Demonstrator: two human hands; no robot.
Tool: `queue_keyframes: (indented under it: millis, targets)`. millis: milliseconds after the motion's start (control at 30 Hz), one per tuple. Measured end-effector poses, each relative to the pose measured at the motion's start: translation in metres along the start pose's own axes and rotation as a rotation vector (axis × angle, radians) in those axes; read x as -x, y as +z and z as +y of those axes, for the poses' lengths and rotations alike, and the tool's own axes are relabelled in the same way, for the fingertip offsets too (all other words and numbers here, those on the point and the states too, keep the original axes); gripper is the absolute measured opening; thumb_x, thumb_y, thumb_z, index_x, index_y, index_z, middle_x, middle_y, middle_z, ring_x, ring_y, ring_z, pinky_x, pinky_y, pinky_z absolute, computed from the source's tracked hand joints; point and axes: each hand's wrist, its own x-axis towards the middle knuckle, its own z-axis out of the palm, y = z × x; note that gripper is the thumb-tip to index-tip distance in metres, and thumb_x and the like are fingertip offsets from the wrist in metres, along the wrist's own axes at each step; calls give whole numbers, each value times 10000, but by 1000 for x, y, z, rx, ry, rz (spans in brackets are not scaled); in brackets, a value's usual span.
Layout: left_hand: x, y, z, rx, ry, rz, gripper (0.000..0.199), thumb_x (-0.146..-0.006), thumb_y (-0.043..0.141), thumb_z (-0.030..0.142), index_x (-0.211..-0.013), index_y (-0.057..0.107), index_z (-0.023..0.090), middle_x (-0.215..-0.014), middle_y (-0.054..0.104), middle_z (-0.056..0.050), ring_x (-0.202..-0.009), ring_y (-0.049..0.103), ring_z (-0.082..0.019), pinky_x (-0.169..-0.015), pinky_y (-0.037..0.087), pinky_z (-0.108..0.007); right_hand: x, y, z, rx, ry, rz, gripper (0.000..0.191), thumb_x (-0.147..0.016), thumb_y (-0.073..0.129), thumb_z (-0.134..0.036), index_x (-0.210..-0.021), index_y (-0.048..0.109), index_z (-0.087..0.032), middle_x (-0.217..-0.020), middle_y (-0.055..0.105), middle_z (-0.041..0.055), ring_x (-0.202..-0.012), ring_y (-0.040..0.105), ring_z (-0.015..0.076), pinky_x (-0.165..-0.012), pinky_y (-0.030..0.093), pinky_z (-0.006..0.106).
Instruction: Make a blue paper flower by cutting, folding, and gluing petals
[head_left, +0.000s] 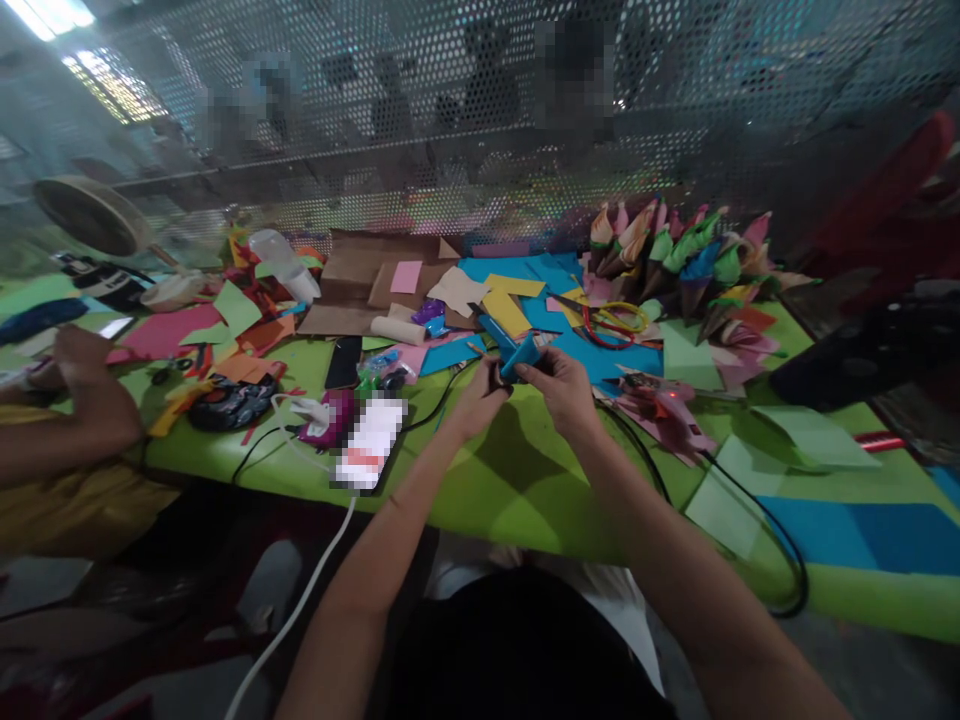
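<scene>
A folded piece of blue paper (519, 355) is held up between my two hands over the green table (517, 480). My left hand (482, 398) grips it from below on its left side, fingers closed. On the right side, my right hand (559, 385) pinches its edge between thumb and fingers. Behind the hands lie blue sheets (622, 360) and yellow paper strips (506, 312). A pink glue gun (664, 400) with a small red light and a black cable rests to the right of my right hand.
Many rolled paper flowers (697, 265) stand at the back right. A lit phone (370, 443), a purple charger (328, 420) and cables lie at left. Another person's arm (75, 430) rests at the far left. Green sheets (739, 490) lie at right, below a dark bottle (817, 370).
</scene>
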Motion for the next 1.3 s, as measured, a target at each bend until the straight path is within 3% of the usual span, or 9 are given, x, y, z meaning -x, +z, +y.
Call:
queue_keyframes:
  millis: [167,333,433,600,833,1100,1300]
  targets:
    - [1,0,-5,101,1,18,289,-767,611,125,-1032,525,200,-904,535,11,-884,501,-166,-870,454,-316,2,-4,-8,233,-82,-25,212,-709,710,-391,-809,681,-206,-752,703,22,-702,623,200,-678,476,337]
    - [2,0,-5,227,13,22,504,-751,652,147,-1219,484,234,-817,487,43,-758,474,-140,-724,428,-274,3,-5,-9,292,-120,-33,184,-736,687,-369,-820,676,-206,-771,700,26,-709,614,197,-673,465,326]
    - [3,0,-2,259,57,13,577,-747,655,156,-1282,464,254,-869,529,27,-790,511,-150,-726,428,-279,2,-6,-7,307,-122,-29,167,-733,699,-342,-831,679,-208,-778,702,23,-714,609,195,-682,463,325]
    - [2,0,-6,216,86,58,468,-754,672,180,-1185,503,247,-1037,593,-18,-976,581,-189,-887,461,-334,1,-7,-4,306,-125,-37,162,-744,705,-328,-851,681,-208,-791,708,24,-720,618,202,-687,480,331]
    - [2,-2,-13,126,104,83,380,-786,689,174,-1128,530,216,-999,607,-24,-871,581,-167,-823,493,-317,0,-7,5,298,-211,-47,295,-776,684,-360,-1046,665,-241,-998,707,54,-907,640,247,-826,507,388]
    - [3,-2,-11,189,72,39,359,-774,664,149,-1109,550,210,-1006,597,-23,-921,578,-170,-850,477,-303,-3,-10,3,336,-254,-53,134,-760,681,-325,-845,665,-223,-865,674,37,-854,619,227,-814,484,383]
    - [4,-4,-9,257,46,39,407,-729,688,137,-1106,556,213,-1037,611,-19,-957,581,-168,-865,478,-302,-1,-9,-2,190,-118,-112,185,-743,718,-365,-835,660,-215,-825,688,24,-815,629,213,-796,503,378]
